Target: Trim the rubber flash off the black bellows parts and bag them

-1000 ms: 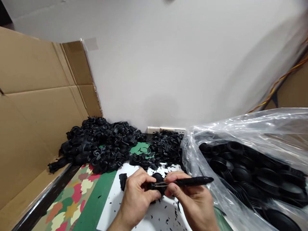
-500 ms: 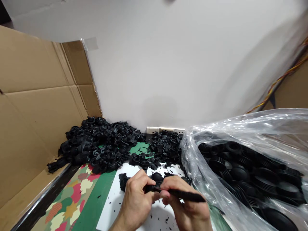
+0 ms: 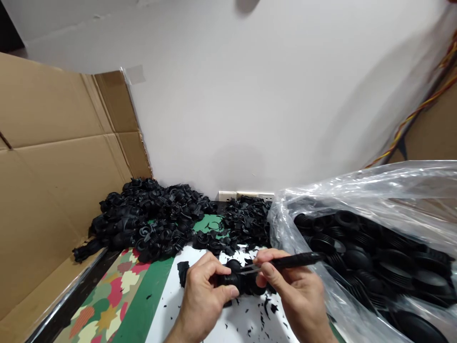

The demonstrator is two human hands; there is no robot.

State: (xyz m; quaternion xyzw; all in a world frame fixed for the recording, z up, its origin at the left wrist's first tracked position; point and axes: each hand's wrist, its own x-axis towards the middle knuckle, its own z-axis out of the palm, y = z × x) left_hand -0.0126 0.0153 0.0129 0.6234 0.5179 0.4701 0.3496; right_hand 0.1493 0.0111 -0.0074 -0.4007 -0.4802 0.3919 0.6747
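Observation:
My left hand [image 3: 202, 290] is closed round a black ribbed rubber part [image 3: 240, 281] held just above a white sheet [image 3: 167, 305]. My right hand [image 3: 296, 293] pinches a slim black craft knife [image 3: 285, 261], whose blade tip rests on the top of that part. Small black shavings [image 3: 266, 305] lie scattered on the sheet below both hands.
A heap of black ribbed parts [image 3: 143, 221] lies at the back left beside a cardboard wall [image 3: 53, 157]. A pile of black offcuts [image 3: 248, 221] sits by the white wall. At the right stands a clear plastic bag [image 3: 374, 200] full of black parts. A green mat [image 3: 143, 300] lies under the sheet.
The knife handle has swung up from pointing down-right to nearly level, and my right hand has risen with it. The left hand keeps its hold. The view has tipped slightly.

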